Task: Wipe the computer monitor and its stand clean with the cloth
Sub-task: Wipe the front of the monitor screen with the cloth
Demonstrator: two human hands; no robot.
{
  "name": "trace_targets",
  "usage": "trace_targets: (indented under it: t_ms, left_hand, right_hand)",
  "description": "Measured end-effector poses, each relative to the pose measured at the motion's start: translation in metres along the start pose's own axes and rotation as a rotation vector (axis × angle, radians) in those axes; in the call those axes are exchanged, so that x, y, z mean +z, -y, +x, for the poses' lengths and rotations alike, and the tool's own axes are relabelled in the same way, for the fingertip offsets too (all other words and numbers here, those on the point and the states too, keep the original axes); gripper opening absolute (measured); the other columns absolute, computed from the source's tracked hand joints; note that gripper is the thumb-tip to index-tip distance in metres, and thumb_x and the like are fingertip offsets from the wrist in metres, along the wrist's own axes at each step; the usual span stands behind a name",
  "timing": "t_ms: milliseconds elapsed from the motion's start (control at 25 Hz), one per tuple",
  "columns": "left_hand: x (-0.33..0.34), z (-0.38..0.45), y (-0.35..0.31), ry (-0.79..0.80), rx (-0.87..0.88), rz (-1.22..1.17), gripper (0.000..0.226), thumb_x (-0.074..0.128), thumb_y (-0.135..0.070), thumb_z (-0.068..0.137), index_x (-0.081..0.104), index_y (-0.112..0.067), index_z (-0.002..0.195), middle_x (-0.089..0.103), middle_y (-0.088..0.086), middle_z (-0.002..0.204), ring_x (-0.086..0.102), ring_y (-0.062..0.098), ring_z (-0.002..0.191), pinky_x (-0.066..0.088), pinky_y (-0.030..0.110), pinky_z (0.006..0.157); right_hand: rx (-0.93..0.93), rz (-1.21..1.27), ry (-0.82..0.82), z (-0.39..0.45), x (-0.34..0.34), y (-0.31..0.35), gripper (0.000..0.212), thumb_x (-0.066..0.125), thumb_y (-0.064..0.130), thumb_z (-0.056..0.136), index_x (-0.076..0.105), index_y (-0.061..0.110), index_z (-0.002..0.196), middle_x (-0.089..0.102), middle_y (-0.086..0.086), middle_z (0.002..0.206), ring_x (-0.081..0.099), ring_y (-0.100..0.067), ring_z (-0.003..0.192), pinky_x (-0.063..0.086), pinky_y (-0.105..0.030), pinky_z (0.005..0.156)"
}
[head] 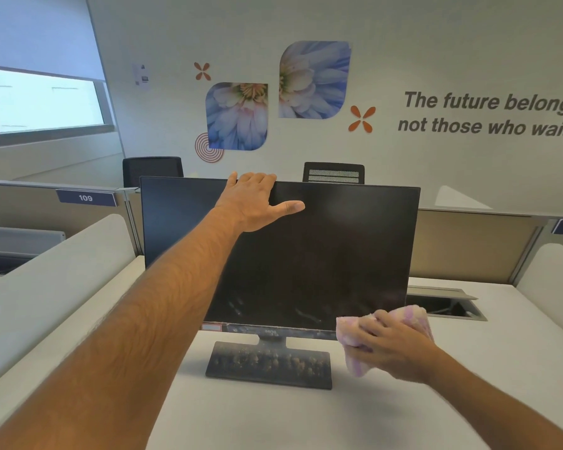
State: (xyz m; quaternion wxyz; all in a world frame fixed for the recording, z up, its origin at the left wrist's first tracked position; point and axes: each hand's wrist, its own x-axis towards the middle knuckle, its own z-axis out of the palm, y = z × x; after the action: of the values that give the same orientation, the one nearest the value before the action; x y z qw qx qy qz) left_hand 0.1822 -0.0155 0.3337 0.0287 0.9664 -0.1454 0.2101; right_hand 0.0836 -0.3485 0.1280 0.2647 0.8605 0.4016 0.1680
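A black computer monitor (338, 248) stands on a white desk, its screen dark with faint smears near the bottom. Its flat rectangular stand (268, 365) looks dusty and speckled. My left hand (254, 203) grips the monitor's top edge, fingers hooked over the back and thumb lying across the screen. My right hand (394, 347) holds a bunched pink and white cloth (355, 329) against the screen's lower right corner, at the bottom bezel.
The white desk (306, 417) has padded side dividers (62, 280) left and right. An open cable hatch (446, 303) sits at the back right of the desk. Two black office chairs (333, 173) stand behind the partition, before a decorated wall.
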Motion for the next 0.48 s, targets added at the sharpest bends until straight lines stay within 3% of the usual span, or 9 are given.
trace_targets:
  t_ms: [40, 160, 200, 360, 400, 480]
  left_hand:
    - [0.000, -0.001, 0.000, 0.003, 0.000, 0.000, 0.108, 0.019, -0.092, 0.074, 0.035, -0.017, 0.149, 0.040, 0.006, 0.155, 0.032, 0.029, 0.144, 0.011, 0.059, 0.121]
    - [-0.001, -0.001, 0.001, 0.013, 0.003, -0.004, 0.107, 0.020, -0.091, 0.075, 0.032, -0.017, 0.151, 0.037, 0.006, 0.157, 0.029, 0.029, 0.146, 0.010, 0.059, 0.121]
    - [-0.001, -0.001, 0.001, 0.020, 0.003, -0.004, 0.108, 0.020, -0.091, 0.075, 0.031, -0.017, 0.152, 0.035, 0.006, 0.158, 0.028, 0.029, 0.147, 0.010, 0.059, 0.122]
    - [-0.003, -0.002, 0.002, 0.032, 0.012, 0.008, 0.109, 0.018, -0.091, 0.074, 0.028, -0.017, 0.154, 0.032, 0.006, 0.160, 0.025, 0.029, 0.148, 0.008, 0.059, 0.122]
    - [-0.003, -0.002, 0.003, 0.035, 0.013, 0.010, 0.109, 0.018, -0.091, 0.074, 0.028, -0.017, 0.154, 0.031, 0.006, 0.160, 0.025, 0.029, 0.148, 0.008, 0.058, 0.122]
    - [-0.003, -0.003, 0.004, 0.038, 0.019, 0.015, 0.110, 0.017, -0.091, 0.074, 0.026, -0.018, 0.155, 0.030, 0.006, 0.161, 0.024, 0.029, 0.149, 0.008, 0.058, 0.122]
  right_hand:
    - [0.018, -0.022, -0.013, 0.000, -0.004, -0.006, 0.094, 0.099, 0.026, 0.034, 0.063, 0.031, 0.121, 0.057, -0.005, 0.122, 0.058, -0.030, 0.095, 0.059, -0.044, 0.066]
    - [0.371, 0.118, -0.143, 0.013, -0.013, -0.024, 0.078, 0.093, 0.017, 0.054, 0.059, 0.022, 0.124, 0.056, -0.015, 0.130, 0.056, -0.036, 0.102, 0.054, -0.047, 0.077]
    - [0.403, 0.110, -0.129, 0.015, -0.013, -0.022, 0.075, 0.091, 0.016, 0.057, 0.059, 0.021, 0.125, 0.056, -0.016, 0.131, 0.057, -0.037, 0.103, 0.053, -0.048, 0.078]
    - [-0.097, -0.060, 0.060, 0.007, 0.013, 0.005, 0.086, 0.094, 0.021, 0.052, 0.051, 0.026, 0.125, 0.050, -0.010, 0.129, 0.058, -0.034, 0.101, 0.056, -0.050, 0.078]
    - [-0.077, -0.050, 0.047, 0.008, 0.013, 0.001, 0.087, 0.094, 0.020, 0.052, 0.050, 0.026, 0.127, 0.049, -0.009, 0.129, 0.058, -0.034, 0.102, 0.057, -0.050, 0.078]
    - [0.199, 0.056, -0.068, 0.018, 0.005, -0.009, 0.081, 0.091, 0.015, 0.055, 0.057, 0.022, 0.128, 0.052, -0.012, 0.131, 0.059, -0.037, 0.103, 0.056, -0.050, 0.078]
